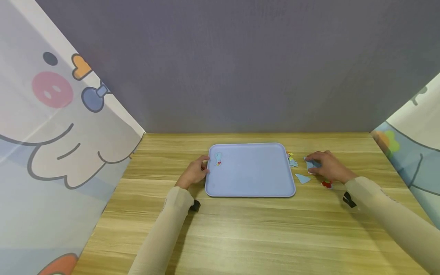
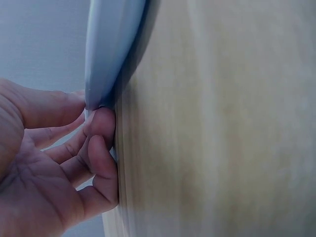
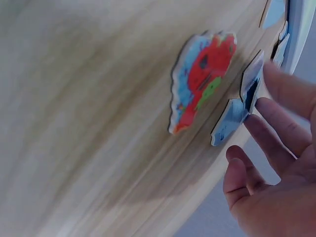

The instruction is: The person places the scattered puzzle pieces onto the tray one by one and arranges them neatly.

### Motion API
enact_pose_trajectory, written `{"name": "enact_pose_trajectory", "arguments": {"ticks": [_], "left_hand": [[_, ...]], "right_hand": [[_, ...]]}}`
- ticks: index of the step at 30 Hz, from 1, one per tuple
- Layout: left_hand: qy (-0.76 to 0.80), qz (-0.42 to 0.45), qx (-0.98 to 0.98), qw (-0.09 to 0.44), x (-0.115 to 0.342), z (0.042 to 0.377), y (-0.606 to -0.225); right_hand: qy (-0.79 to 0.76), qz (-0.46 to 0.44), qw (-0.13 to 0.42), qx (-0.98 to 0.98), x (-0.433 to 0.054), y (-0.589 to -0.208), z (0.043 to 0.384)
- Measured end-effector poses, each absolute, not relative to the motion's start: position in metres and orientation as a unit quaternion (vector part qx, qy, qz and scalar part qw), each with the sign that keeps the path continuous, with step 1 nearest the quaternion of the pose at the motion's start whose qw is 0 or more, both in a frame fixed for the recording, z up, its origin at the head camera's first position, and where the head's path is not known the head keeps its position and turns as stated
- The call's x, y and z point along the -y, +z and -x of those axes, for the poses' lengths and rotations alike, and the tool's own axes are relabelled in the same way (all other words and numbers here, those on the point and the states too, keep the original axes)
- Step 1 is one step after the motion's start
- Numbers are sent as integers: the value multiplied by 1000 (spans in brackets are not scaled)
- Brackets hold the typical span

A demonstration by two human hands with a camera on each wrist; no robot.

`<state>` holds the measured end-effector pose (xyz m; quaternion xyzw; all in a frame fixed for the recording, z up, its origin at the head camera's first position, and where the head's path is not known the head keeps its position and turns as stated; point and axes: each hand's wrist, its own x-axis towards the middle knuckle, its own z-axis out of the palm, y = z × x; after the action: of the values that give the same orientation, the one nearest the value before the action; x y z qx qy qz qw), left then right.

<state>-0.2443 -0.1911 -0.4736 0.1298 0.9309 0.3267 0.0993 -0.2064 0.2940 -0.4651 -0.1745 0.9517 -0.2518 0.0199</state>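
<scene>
A pale blue rectangular tray (image 1: 251, 172) lies on the wooden table. My left hand (image 1: 194, 173) grips its left rim; in the left wrist view the thumb lies against the rim (image 2: 106, 54) with a fingertip underneath. One small light-blue puzzle piece (image 1: 218, 157) with a red patch sits inside the tray at the left. Right of the tray, my right hand (image 1: 328, 166) holds a light-blue puzzle piece (image 1: 312, 165) between thumb and fingers, low over the table. Another blue piece (image 3: 228, 121) touches it or lies just beside it. Fingers partly hide these pieces.
A red and blue piece (image 3: 205, 79) lies near the right wrist. A triangular blue piece (image 1: 302, 178) and a small cluster of colored pieces (image 1: 292, 161) lie by the tray's right edge. A grey wall (image 1: 254, 76) rises behind the table.
</scene>
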Motion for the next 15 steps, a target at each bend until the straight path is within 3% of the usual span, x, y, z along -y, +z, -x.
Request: {"name": "enact_pose_trajectory", "arguments": {"ticks": [15], "left_hand": [[323, -120, -933, 105, 191, 243, -474]], "right_hand": [[-260, 161, 45, -951, -288, -459, 215]]}}
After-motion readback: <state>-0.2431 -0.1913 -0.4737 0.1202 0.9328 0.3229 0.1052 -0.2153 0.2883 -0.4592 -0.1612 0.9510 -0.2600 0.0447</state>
